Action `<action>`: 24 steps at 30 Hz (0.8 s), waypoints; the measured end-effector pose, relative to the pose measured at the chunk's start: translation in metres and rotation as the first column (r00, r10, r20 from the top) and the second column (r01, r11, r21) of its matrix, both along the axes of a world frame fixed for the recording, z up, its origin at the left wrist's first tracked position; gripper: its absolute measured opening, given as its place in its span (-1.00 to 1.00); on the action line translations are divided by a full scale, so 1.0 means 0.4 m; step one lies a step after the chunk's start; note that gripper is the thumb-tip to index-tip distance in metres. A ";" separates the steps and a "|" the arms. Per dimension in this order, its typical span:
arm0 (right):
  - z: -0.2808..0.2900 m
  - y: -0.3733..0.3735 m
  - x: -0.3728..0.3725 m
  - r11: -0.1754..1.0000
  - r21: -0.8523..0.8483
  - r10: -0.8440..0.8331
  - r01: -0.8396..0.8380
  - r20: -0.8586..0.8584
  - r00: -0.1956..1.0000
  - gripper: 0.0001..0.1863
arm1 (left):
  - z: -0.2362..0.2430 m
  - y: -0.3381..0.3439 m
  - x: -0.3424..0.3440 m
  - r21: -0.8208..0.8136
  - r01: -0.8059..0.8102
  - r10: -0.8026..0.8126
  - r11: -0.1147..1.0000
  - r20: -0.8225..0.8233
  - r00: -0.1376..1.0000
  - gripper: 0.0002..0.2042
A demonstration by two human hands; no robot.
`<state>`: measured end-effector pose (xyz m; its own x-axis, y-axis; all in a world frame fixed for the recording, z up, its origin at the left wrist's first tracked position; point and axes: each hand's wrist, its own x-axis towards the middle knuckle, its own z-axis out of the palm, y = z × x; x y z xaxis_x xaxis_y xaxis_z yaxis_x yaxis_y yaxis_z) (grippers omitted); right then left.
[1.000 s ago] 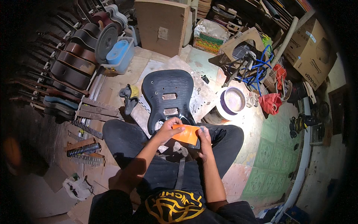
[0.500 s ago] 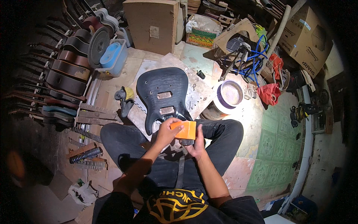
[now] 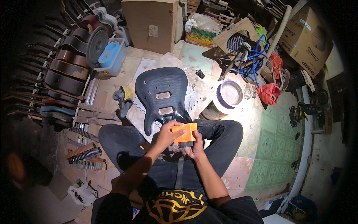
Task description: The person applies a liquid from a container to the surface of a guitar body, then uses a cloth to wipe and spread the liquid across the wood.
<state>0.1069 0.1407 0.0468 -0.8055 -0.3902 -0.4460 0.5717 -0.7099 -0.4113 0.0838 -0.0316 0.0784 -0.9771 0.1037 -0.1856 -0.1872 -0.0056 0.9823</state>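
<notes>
Over my lap, both hands hold an orange sheet (image 3: 189, 128) that looks like sandpaper. My left hand (image 3: 167, 136) grips its left side, thumb lying across the front face. On the right edge, my right hand (image 3: 197, 145) closes its thumb and fingers around the sheet and a small dark block (image 3: 186, 144) that shows below it. How far the sheet wraps the block is hidden. Just beyond my hands lies a black electric guitar body (image 3: 160, 84), flat, with pickup cutouts and several small holes. Beneath it is a pale, worn board (image 3: 197, 100).
A dark tool with a yellow part (image 3: 124, 99) lies left of the guitar body. Right of it stands a round pail (image 3: 231, 93). Guitars (image 3: 67, 82) line the left side. Springs (image 3: 85, 155), blue hose (image 3: 254, 65) and cardboard boxes (image 3: 149, 26) sit around.
My right thumb has come in from beside the sheet and now presses on its right edge. The sheet and left hand have shifted very slightly.
</notes>
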 end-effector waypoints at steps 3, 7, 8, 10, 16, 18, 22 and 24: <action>0.014 -0.003 0.001 1.000 -0.005 -0.027 0.027 0.040 0.999 -0.34 | 0.009 -0.001 0.001 -0.006 0.017 -0.017 1.000 -0.001 1.000 -0.68; 0.057 -0.005 -0.005 0.999 -0.050 -0.013 0.013 -0.003 1.000 -0.32 | -0.011 -0.006 -0.003 -0.009 -0.056 0.056 0.998 -0.012 0.998 -0.69; 0.069 -0.005 -0.006 0.997 -0.075 -0.001 -0.001 -0.023 1.000 -0.32 | -0.013 -0.009 -0.002 0.002 -0.056 0.056 0.998 -0.005 0.998 -0.70; 0.060 0.002 -0.002 0.999 -0.021 0.037 -0.038 -0.042 0.998 -0.34 | -0.012 -0.012 -0.003 0.028 -0.054 0.054 0.998 0.008 0.999 -0.70; 0.026 0.005 0.001 0.992 0.114 0.039 -0.045 0.050 0.998 -0.46 | -0.008 -0.006 0.001 -0.092 0.032 -0.039 0.995 -0.079 0.996 -0.70; 0.042 0.001 -0.008 0.993 0.109 0.035 -0.043 0.074 0.997 -0.52 | -0.009 -0.005 0.002 -0.010 0.034 -0.035 0.999 -0.028 0.999 -0.69; 0.067 0.012 -0.014 0.994 -0.087 0.071 -0.064 0.082 0.994 -0.50 | 0.003 -0.012 -0.018 0.328 0.033 -0.063 0.944 0.081 0.995 -0.65; 0.082 0.014 -0.016 0.983 -0.160 0.104 -0.087 0.099 0.990 -0.47 | -0.005 -0.041 -0.021 0.273 0.046 -0.071 0.961 0.082 0.994 -0.61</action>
